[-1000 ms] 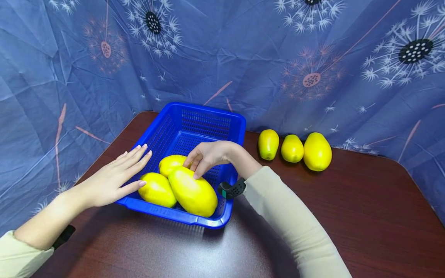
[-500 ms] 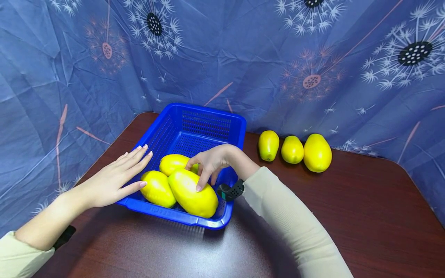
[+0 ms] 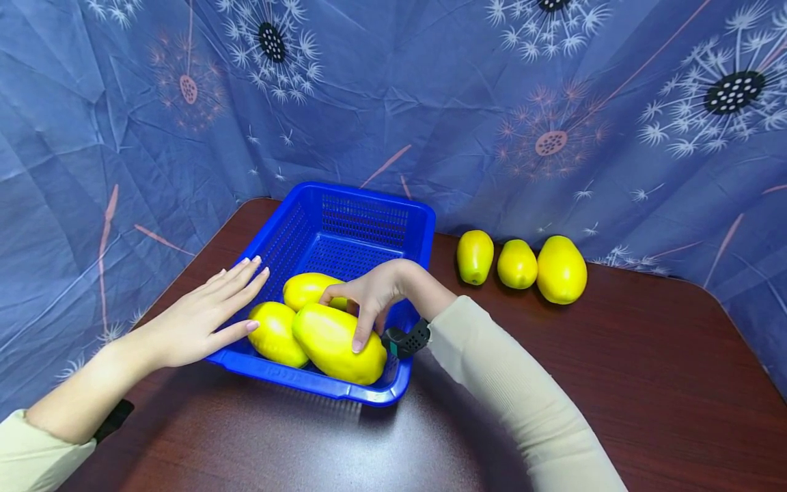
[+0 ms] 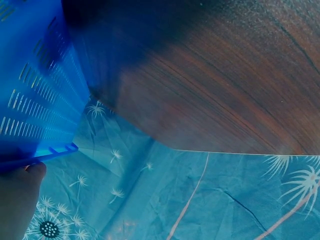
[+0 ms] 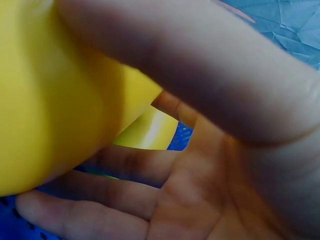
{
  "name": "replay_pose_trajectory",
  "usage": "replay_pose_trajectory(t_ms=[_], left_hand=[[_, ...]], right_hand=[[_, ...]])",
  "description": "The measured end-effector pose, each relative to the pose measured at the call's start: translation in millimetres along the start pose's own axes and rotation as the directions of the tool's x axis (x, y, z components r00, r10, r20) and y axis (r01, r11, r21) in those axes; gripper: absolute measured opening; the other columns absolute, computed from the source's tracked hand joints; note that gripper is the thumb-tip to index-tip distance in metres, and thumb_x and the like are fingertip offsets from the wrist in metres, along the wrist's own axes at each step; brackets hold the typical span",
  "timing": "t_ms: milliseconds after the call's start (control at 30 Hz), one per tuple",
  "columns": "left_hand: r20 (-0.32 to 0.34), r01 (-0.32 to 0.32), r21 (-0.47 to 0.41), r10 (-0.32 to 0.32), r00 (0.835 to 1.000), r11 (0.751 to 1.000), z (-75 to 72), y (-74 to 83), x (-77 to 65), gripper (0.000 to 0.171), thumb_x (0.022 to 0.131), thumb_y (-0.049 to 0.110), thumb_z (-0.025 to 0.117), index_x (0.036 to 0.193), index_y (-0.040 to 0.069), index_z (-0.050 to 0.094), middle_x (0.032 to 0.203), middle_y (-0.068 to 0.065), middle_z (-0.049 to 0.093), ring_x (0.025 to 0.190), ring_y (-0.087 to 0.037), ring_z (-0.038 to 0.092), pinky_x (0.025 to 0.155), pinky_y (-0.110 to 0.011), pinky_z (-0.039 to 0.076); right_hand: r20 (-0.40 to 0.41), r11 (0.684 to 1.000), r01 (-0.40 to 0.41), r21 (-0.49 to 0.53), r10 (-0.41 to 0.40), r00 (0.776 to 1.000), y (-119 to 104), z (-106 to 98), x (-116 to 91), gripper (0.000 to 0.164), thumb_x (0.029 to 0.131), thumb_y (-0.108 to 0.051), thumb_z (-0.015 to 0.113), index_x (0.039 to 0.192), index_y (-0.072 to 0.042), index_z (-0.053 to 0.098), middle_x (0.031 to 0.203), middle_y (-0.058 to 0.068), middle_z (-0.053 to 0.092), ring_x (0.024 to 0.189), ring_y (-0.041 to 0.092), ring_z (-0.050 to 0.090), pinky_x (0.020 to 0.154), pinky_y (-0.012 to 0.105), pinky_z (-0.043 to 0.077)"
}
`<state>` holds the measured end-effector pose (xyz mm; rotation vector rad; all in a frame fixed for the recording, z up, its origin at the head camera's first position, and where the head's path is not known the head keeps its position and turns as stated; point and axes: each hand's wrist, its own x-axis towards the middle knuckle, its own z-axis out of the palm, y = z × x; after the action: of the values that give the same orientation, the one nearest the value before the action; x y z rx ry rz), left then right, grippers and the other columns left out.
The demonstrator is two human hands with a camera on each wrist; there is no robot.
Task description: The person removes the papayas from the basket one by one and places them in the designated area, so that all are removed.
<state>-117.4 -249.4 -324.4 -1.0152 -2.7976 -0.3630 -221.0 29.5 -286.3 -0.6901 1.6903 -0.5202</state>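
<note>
A blue plastic basket (image 3: 307, 391) holds three smooth, oval yellow fruits at its near end. My right hand (image 3: 375, 294) grips the largest yellow fruit (image 3: 335, 345), thumb on the near side and fingers round the far side. In the right wrist view, the fingers (image 5: 100, 217) reach beneath this yellow fruit (image 5: 50, 110). My left hand (image 3: 205, 318) lies with straight fingers over the basket's left rim, its thumb tip close to the left yellow fruit (image 3: 277, 335). A third yellow fruit (image 3: 305, 290) lies behind, partly covered by my right hand.
To the right of the basket, three more yellow fruits stand in a row: one slim (image 3: 475, 258), one small (image 3: 516, 265), one large (image 3: 562, 270). The brown wooden table (image 3: 645, 369) meets a blue patterned cloth (image 3: 430, 137) at the back.
My right hand has shifted towards me and taken a grip on the largest fruit, which has turned slightly. The left hand has stayed in place.
</note>
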Motion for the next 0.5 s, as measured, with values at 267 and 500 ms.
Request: replay_pose_trajectory(t_ms=[267,500], left_hand=[[0.004,0.001,-0.005,-0.001,1.0,1.0,0.2,0.3,-0.4,0.068,0.094,0.032,0.054,0.148,0.007,0.022,0.154,-0.017,0.016,0.142,-0.027,0.009,0.113,-0.03,0.0],[0.004,0.003,-0.005,-0.003,1.0,1.0,0.0,0.6,-0.4,0.068,0.094,0.032,0.054,0.148,0.006,0.022,0.153,-0.017,0.016,0.142,-0.027,0.009,0.114,-0.034,0.003]], right_hand=[[-0.012,0.999,0.039,-0.002,-0.039,0.999,1.4,-0.5,1.4,0.073,0.075,-0.011,0.076,0.132,-0.023,0.032,0.121,0.014,0.046,0.106,0.021,0.052,0.078,0.04,0.054],[-0.019,0.996,0.027,0.084,-0.026,0.999,0.9,-2.0,0.8,0.075,0.076,-0.011,0.075,0.135,-0.023,0.029,0.122,0.014,0.049,0.109,0.022,0.053,0.079,0.042,0.053]])
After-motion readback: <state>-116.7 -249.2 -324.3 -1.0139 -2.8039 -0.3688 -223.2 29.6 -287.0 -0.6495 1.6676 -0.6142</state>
